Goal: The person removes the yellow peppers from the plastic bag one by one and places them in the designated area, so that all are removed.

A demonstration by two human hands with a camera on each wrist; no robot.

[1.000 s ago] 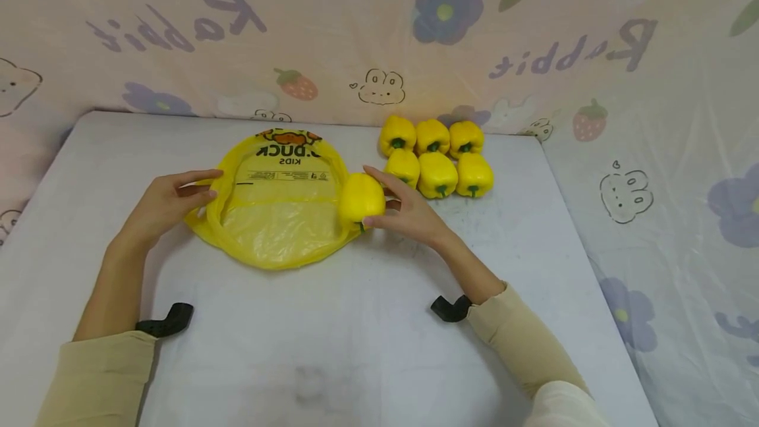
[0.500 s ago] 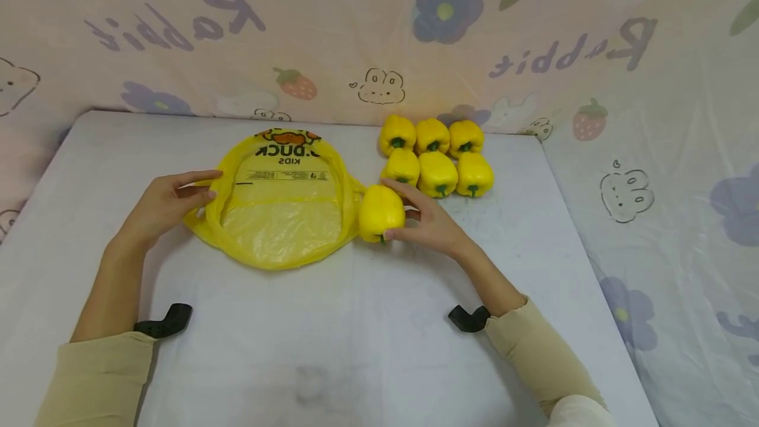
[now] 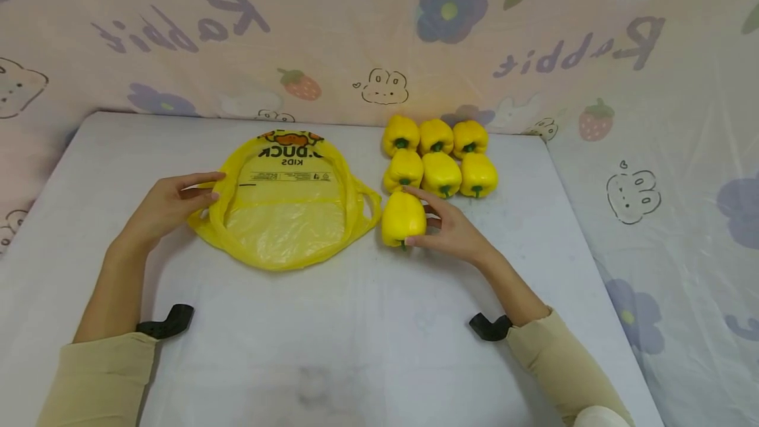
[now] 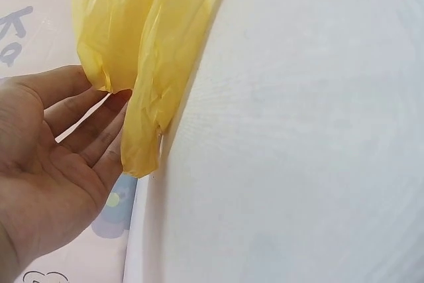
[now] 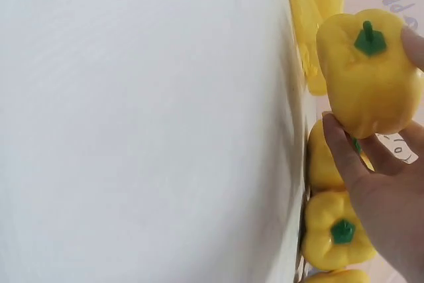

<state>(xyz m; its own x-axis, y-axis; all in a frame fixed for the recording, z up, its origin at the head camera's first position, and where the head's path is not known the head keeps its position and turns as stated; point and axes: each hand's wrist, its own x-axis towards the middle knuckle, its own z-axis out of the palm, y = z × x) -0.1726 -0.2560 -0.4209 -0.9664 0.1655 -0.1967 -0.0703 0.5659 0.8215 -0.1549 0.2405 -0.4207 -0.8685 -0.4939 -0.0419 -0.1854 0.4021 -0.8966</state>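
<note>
My left hand (image 3: 168, 206) pinches the left edge of a yellow plastic bag (image 3: 284, 236) that lies spread with its mouth wide; its fingers (image 4: 99, 124) reach behind the thin film in the left wrist view. My right hand (image 3: 447, 226) holds a yellow bell pepper (image 3: 403, 218) with a green stem, thumb on one side and fingers on the other. That pepper (image 5: 371, 77) is just right of the bag's right handle (image 3: 372, 206), apart from it. Behind it, several more yellow bell peppers (image 3: 441, 173) stand in two rows.
A white-covered table (image 3: 332, 348) lies beneath everything. Printed fabric (image 3: 332, 38) with rabbits and flowers rises behind the table and along its right side. Black curved pieces (image 3: 168, 321) sit at both wrists.
My right hand has carried the bell pepper from the bag's right edge further right and slightly nearer, uncovering the bag's right handle. My left hand has stayed at the bag's left edge.
</note>
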